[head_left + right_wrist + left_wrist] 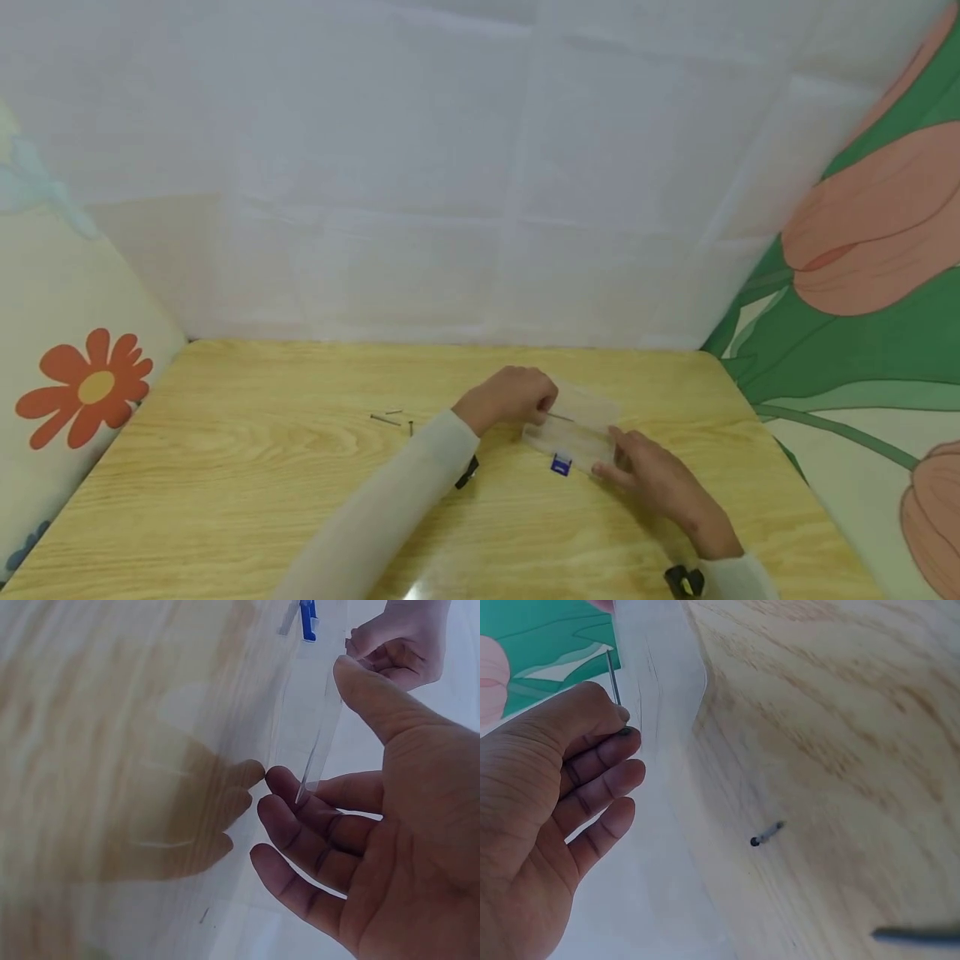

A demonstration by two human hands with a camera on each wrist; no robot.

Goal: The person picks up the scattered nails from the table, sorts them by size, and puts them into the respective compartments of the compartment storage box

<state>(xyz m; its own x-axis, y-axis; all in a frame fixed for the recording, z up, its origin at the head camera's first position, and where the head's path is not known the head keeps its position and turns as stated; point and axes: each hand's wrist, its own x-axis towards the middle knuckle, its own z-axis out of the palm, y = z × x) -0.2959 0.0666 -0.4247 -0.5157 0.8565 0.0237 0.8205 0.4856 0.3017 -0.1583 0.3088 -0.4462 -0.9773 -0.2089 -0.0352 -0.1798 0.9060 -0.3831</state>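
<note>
My left hand (pixel 521 393) pinches a thin metal nail (pixel 615 684) between thumb and forefinger, its head by the fingertips. In the head view the nail lies over a clear plastic box (pixel 546 437), whose transparent lid (pixel 592 403) stands open on the far side. The box has a blue latch (pixel 561 464) at its near edge. With thumb and fingers, my right hand (pixel 656 475) holds the box's right end. The right wrist view shows the clear wall (pixel 315 750) between that thumb and the fingers. The box's contents cannot be made out.
Left of the box, a long nail (pixel 385 420), a smaller nail (pixel 393 412) and another nail (pixel 411 428) lie on the wooden table (pixel 247 467). A white sheet (pixel 375 167) hangs behind the table, with flower-patterned cloth (pixel 862 350) at the sides.
</note>
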